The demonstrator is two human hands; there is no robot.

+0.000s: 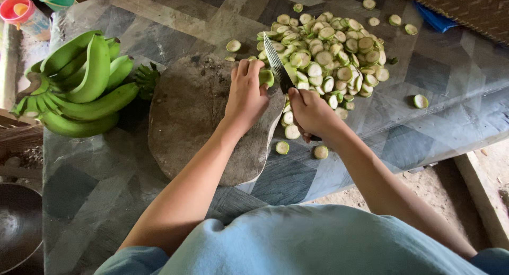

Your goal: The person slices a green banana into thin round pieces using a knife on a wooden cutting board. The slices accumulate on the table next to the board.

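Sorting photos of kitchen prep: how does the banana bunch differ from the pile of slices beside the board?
The banana bunch is whole, long, curved fruit with green skin all over; the slices are small round discs with pale centres and thin green rims. The bunch is joined at one stem, left of the board; the slices lie loose in a heap to its right. Both rest on the same patterned surface.

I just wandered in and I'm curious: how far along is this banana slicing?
Done: a big heap of slices lies past the round wooden board. In hand: the left hand pins a short green banana stub while the right hand works the knife. Left: a whole bunch of green bananas lies uncut beside the board.
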